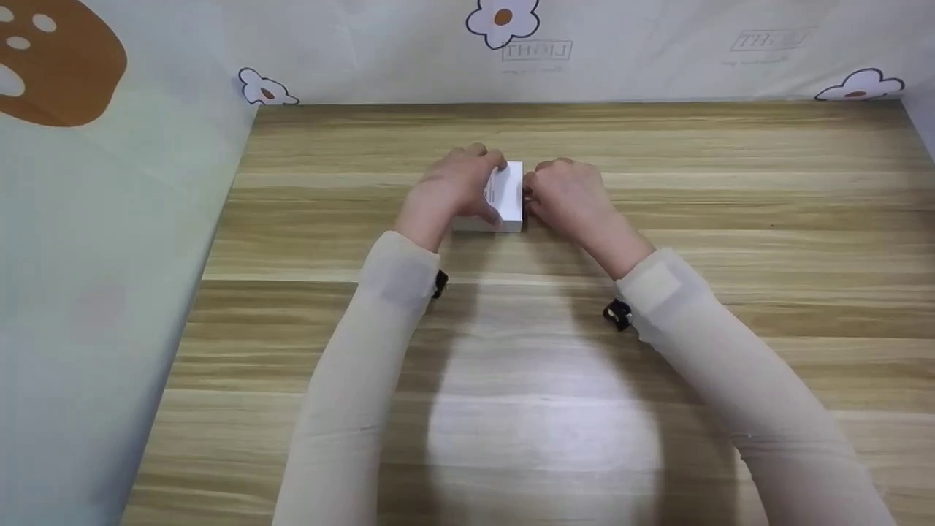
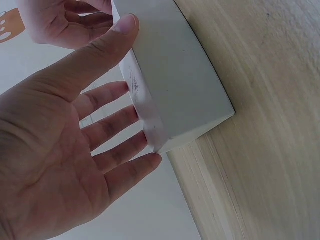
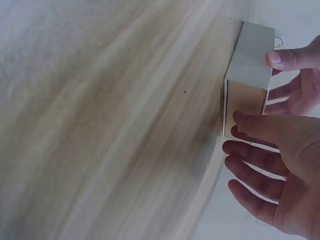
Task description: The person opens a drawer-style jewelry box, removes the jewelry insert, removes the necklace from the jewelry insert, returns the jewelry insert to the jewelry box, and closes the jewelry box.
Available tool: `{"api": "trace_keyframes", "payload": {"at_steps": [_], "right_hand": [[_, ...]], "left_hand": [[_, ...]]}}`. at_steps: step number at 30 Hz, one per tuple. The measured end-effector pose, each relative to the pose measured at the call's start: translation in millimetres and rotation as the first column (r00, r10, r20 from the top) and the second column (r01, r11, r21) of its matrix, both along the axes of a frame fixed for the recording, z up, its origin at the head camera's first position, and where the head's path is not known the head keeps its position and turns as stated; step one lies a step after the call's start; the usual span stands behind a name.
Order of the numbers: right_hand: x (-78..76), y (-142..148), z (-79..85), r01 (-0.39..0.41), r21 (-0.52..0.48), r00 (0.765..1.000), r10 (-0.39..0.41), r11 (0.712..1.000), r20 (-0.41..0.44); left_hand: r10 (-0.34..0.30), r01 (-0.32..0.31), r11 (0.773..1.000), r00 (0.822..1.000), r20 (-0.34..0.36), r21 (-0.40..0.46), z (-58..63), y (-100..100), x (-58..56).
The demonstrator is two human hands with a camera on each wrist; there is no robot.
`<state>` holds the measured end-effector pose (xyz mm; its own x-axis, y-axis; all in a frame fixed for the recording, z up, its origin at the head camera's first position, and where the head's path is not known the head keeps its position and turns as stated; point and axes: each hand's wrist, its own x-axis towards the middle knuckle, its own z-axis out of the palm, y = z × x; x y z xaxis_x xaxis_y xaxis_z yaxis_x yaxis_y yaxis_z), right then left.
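A small white box [image 1: 513, 191] lies on the wooden table, with faint print on its top. Across it, my left hand [image 1: 454, 183] grips with the thumb on the near side and the fingers on the printed face, as the left wrist view also shows. My right hand [image 1: 573, 196] is at the box's right end, fingers bent. In the right wrist view, that end is a brown panel [image 3: 245, 99] framed by white edges. The right thumb and index finger lie against its lower part; whether they pinch anything is hidden. The other right fingers curve loosely.
The wood-grain table [image 1: 555, 351] extends around the box. A pale wall covering [image 1: 380, 51] with printed flowers stands behind it, and another pale sheet [image 1: 102, 292] borders the left side. Small black devices [image 1: 618, 314] sit at both wrists.
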<state>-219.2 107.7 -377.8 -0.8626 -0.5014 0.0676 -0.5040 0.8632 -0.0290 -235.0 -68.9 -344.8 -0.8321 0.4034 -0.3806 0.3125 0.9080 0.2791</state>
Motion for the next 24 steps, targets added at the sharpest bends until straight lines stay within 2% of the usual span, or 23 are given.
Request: {"api": "trace_keyframes", "payload": {"at_steps": [14, 24], "right_hand": [[-1.5, -5.5, -4.7, 0.026, 0.033, 0.999, -0.025, 0.999, -0.03], [-0.8, -7.0, -9.5, 0.022, 0.025, 0.993, -0.019, 0.999, -0.119]], "left_hand": [[0.006, -0.006, 1.0, 1.0, 0.002, -0.004, -0.1, 1.1, 1.7], [-0.009, 0.009, 1.0, 1.0, -0.011, -0.01, 0.6, 0.0, 1.5]]}}
